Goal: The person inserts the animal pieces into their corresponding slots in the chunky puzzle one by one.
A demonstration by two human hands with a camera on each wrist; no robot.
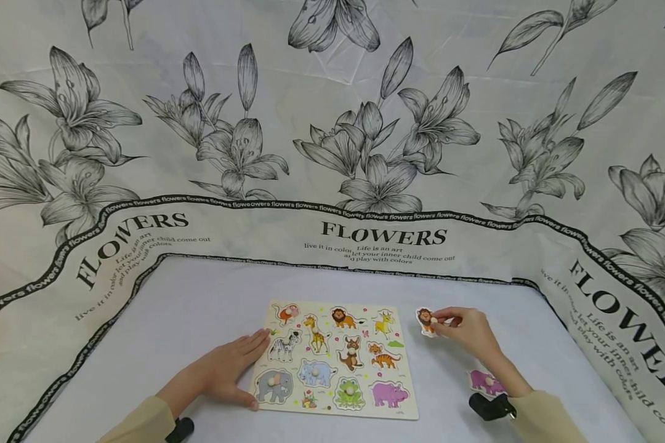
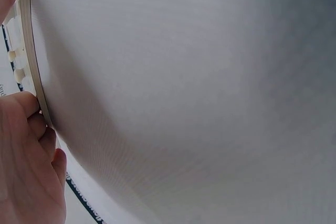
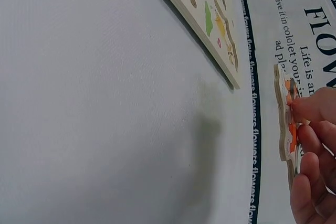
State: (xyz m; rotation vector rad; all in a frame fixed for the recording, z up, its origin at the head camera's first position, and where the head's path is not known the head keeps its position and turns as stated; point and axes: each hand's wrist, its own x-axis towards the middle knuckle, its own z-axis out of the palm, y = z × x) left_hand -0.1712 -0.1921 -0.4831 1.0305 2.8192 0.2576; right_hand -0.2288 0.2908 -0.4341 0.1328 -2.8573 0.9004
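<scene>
A wooden animal puzzle board (image 1: 324,403) lies on the white table. My left hand (image 1: 218,369) rests along its left edge, fingers stretched at the side and thumb by the near corner; in the left wrist view the fingers (image 2: 31,156) touch the board's edge (image 2: 32,61). To the right of the board, my right hand (image 1: 471,332) pinches a lion puzzle piece (image 1: 424,320), held tilted up. In the right wrist view another wooden edge shows just below the lion piece (image 3: 286,114); what it belongs to is unclear. Knobbed elephant (image 1: 281,391), rhino (image 1: 309,373) and frog (image 1: 348,400) pieces sit in the board.
A purple hippo piece (image 1: 483,381) lies on the table beneath my right forearm, partly hidden. A printed hippo (image 1: 390,394) marks the board's near right corner. Behind the table rises a flower-printed cloth (image 1: 388,240) with dark bands.
</scene>
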